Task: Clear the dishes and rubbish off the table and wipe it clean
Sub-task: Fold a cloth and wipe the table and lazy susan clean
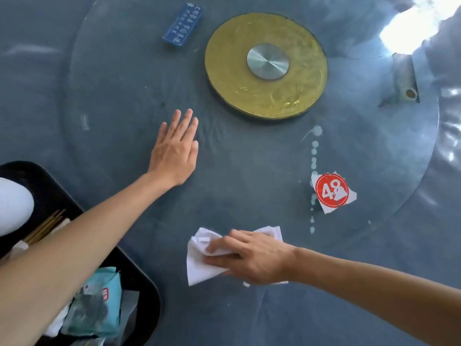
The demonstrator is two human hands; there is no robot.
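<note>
Two hands work: your left hand [175, 151] lies flat, fingers straight, on smooth glass [119, 101]; your right hand [252, 257] presses crumpled white tissue [199, 268] near you.

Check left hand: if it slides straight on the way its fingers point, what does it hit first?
Likely nothing nearby. The left hand lies flat, fingers pointing up-right; that line probably passes just left of the gold disc, over bare glass.

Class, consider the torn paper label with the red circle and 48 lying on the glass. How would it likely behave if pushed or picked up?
The paper label looks thin and flat, so probably very light and floppy. Its ragged edges suggest it tears easily. Lying by the white droplets on the glass, it may be damp and cling or smear rather than slide.
</note>
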